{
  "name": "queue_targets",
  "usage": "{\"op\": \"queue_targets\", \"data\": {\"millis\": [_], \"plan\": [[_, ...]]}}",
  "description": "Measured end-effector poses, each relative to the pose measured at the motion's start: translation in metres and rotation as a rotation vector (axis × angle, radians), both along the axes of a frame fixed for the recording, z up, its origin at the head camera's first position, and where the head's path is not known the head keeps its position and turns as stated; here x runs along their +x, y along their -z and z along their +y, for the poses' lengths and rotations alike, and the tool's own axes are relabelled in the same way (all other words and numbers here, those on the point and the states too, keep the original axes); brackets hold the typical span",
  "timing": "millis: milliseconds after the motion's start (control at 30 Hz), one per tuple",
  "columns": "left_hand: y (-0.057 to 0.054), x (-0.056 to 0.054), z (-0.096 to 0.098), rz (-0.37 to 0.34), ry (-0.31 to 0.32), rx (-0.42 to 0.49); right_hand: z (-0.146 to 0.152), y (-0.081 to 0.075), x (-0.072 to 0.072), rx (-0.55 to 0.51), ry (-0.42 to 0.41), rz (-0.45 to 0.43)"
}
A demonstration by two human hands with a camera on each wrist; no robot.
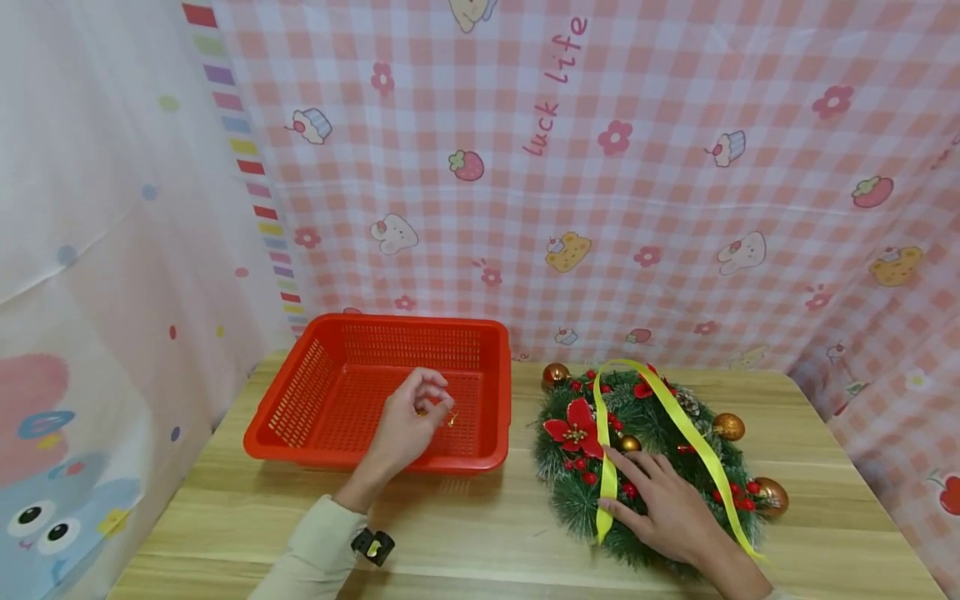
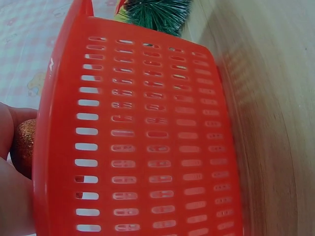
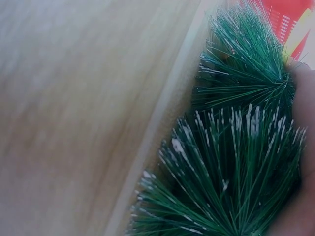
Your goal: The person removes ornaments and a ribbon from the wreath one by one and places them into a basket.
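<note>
My left hand (image 1: 408, 421) is over the red plastic basket (image 1: 377, 461), fingers and thumb curled round a bauble. In the left wrist view the bauble (image 2: 23, 147) looks copper and glittery, partly hidden by the hand and the basket's rim; its gold cap (image 1: 452, 418) peeks out past the fingers in the head view. On the right, a green Christmas wreath (image 1: 570, 507) lies on the table. Over it runs a loop of yellow ribbon (image 1: 693, 437). My right hand (image 1: 663, 510) rests on the wreath's near part, fingers extended, thumb and index fingertips at the ribbon's left strand.
The wreath carries a red poinsettia (image 1: 576, 429), red berries and a pine cone (image 1: 687, 403). Copper baubles sit round its edge, one at the back left (image 1: 555, 376) and one at the right (image 1: 770, 497). A checked cloth (image 1: 525, 208) hangs behind the wooden table (image 1: 480, 533).
</note>
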State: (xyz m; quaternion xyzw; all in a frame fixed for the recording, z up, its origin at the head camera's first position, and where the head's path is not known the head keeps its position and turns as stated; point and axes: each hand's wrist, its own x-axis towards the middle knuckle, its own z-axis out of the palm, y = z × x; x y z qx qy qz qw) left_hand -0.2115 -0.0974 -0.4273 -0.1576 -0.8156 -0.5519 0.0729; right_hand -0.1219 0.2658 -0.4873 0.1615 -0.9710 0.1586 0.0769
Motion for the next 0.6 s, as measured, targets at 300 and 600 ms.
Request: {"op": "queue_targets", "data": {"millis": [300,600], "plan": [[0.0002,-0.0015,-0.0006,-0.020,0.004,-0.007,0.0004,0.0000,0.0005,-0.005,-0.002,0.010],[0.0004,-0.0025,0.0024,0.000,-0.044,-0.105,0.0004,0.0004,0.0003,-0.004,0.000,0.008]]}}
